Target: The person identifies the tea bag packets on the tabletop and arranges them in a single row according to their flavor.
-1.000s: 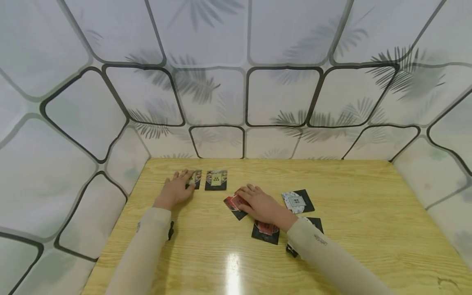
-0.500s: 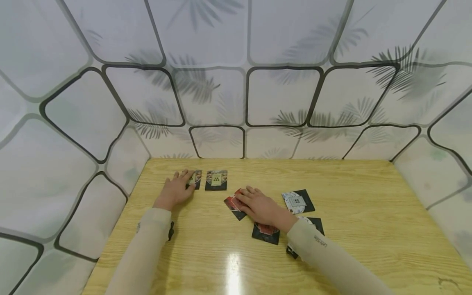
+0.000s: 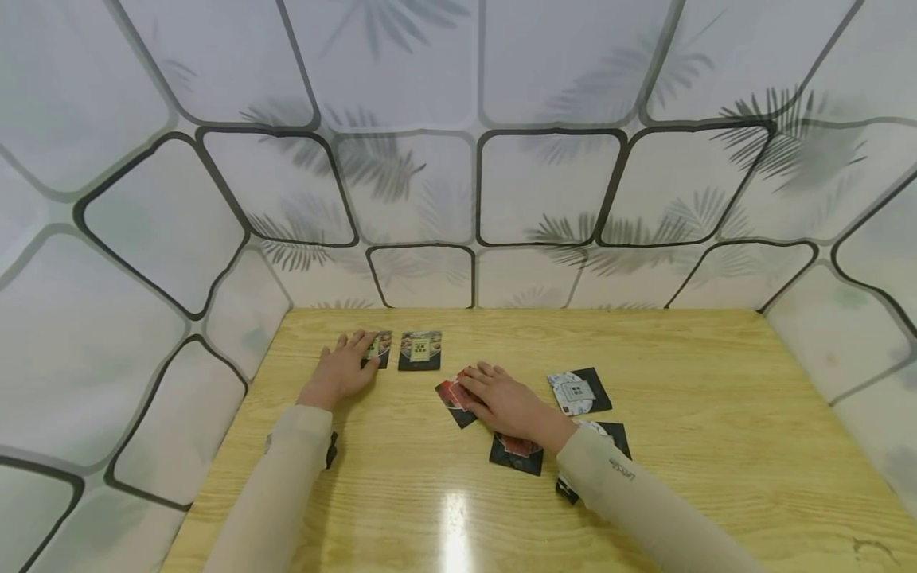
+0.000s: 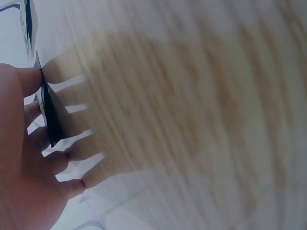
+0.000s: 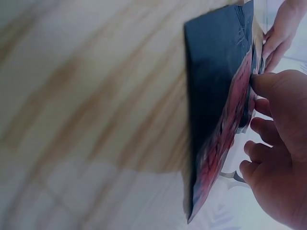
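at the far left of the wooden table, the left hand lies over a brown packet, its fingers spread and fairly straight, touching the packet without curling round it. just right of it, with a narrow gap between, a second brown packet lies flat, showing a pale yellow label and a dark lower edge.

nearer the middle, the right hand reaches over a red packet set at a slant. its fingers are extended and relaxed, resting on the packet and hiding part of it, so it presses rather than grips. closer to the person, just below the right hand, a second red packet lies on the table, its upper part covered by the hand and wrist.

to the right of the right hand, a blue and white packet lies tilted, dark along its right side. below that, another blue and white packet is partly hidden by the right sleeve, which bears small dark lettering. the left sleeve is the same pale beige. behind the table stands a pale wall with dark outlines and grey leaves.
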The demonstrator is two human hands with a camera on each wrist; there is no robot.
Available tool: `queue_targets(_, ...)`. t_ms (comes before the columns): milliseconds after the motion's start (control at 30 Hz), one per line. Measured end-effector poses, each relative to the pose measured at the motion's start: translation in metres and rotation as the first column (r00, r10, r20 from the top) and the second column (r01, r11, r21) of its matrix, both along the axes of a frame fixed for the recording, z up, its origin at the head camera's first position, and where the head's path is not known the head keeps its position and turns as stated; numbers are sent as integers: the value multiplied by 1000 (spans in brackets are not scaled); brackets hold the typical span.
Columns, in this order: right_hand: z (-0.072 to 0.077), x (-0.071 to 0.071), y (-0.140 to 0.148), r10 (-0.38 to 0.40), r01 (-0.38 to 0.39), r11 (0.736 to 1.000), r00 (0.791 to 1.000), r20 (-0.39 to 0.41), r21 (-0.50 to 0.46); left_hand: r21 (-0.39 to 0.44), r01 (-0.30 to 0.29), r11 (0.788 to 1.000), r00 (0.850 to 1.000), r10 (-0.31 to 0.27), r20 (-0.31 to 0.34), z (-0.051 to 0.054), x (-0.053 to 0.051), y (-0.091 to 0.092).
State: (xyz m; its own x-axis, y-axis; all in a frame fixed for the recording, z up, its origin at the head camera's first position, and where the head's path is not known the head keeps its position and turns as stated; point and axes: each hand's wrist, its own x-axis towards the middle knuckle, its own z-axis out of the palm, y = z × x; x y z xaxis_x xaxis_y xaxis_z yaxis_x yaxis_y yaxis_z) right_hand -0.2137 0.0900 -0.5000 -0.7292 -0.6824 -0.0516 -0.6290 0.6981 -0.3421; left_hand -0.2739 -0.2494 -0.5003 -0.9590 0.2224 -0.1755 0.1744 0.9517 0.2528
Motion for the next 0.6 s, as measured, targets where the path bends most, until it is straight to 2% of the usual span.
queue_targets(600,-2,-2,-3,-4,3,1000,1000,-22,-24,3,-3,1000,1000,3,2,3,3,1)
